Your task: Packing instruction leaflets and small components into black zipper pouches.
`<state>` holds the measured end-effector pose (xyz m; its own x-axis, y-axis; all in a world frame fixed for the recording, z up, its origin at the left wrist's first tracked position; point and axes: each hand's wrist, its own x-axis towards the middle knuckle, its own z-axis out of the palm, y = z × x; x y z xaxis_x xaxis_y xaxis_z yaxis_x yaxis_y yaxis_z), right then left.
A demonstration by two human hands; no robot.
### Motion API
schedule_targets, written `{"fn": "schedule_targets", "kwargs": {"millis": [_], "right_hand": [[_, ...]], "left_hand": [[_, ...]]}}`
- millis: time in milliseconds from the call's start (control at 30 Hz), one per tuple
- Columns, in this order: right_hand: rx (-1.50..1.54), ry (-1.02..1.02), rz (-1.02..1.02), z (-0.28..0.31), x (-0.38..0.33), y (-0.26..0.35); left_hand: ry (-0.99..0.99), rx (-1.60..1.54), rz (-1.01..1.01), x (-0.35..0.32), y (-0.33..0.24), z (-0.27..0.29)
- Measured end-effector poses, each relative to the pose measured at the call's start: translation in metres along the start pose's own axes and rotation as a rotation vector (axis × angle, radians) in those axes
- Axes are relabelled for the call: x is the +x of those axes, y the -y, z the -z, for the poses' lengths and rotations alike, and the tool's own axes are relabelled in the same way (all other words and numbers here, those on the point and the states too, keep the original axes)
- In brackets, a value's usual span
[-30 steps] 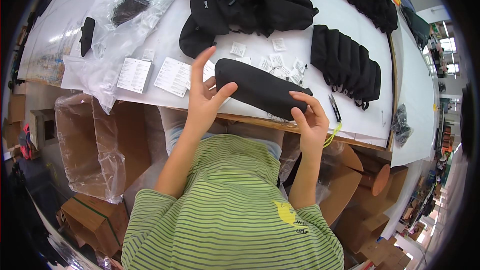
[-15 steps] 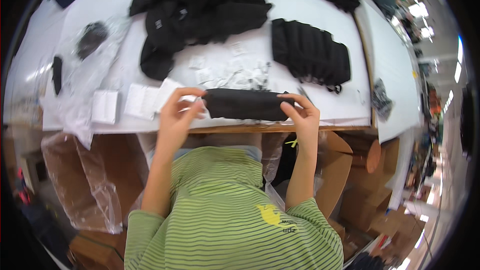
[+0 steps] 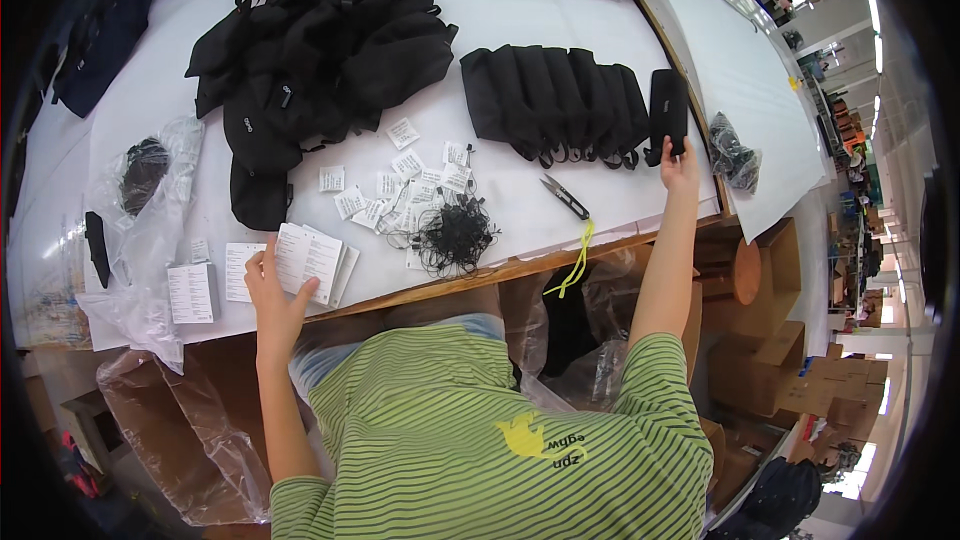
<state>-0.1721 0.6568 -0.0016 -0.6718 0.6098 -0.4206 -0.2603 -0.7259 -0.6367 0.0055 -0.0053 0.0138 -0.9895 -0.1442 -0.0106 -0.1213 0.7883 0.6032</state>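
My right hand (image 3: 681, 168) grips the lower end of a flat black fabric pouch (image 3: 668, 105), beside the right end of a row of similar black pouches (image 3: 560, 100). At the table's near left, my left hand (image 3: 278, 292) has its thumb and fingers closed around the edge of a stack of printed white cards (image 3: 308, 258). Another white card stack (image 3: 193, 294) stands to its left. Small white tags (image 3: 400, 185) lie loose in the middle, with a tangle of black strings (image 3: 455, 235) next to them.
Thread snips (image 3: 566, 197) with a yellow cord lie near the front edge. A heap of black pouches (image 3: 320, 70) sits far left, and clear plastic bags (image 3: 165, 210) lie at the left. A crumpled clear bag (image 3: 735, 152) is at the right. Cardboard boxes (image 3: 750, 370) stand below.
Both hands held the black pouch stretched between them before. The left hand has let go and moved to the white cards; the right has carried the pouch to the row's right end.
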Motion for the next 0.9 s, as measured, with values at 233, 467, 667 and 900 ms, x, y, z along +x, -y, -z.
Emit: {"fn": "schedule_targets", "kwargs": {"millis": [233,467,667,900], "right_hand": [[-0.529,-0.04,-0.018,-0.012,-0.015,-0.033],[-1.188,-0.121,0.95,-0.01,-0.09,-0.057],[-1.43,0.728,0.775,-0.045,-0.212,-0.16],[-1.638,1.074,0.629,-0.083,-0.281,-0.245]], "left_hand": [[-0.014,0.075,-0.018,0.004,0.019,0.0],[-0.332,0.293,-0.183,0.009,-0.007,0.002],[-0.154,0.062,-0.08,0.009,-0.017,0.007],[-0.254,-0.461,0.064,-0.011,-0.046,0.011]]}}
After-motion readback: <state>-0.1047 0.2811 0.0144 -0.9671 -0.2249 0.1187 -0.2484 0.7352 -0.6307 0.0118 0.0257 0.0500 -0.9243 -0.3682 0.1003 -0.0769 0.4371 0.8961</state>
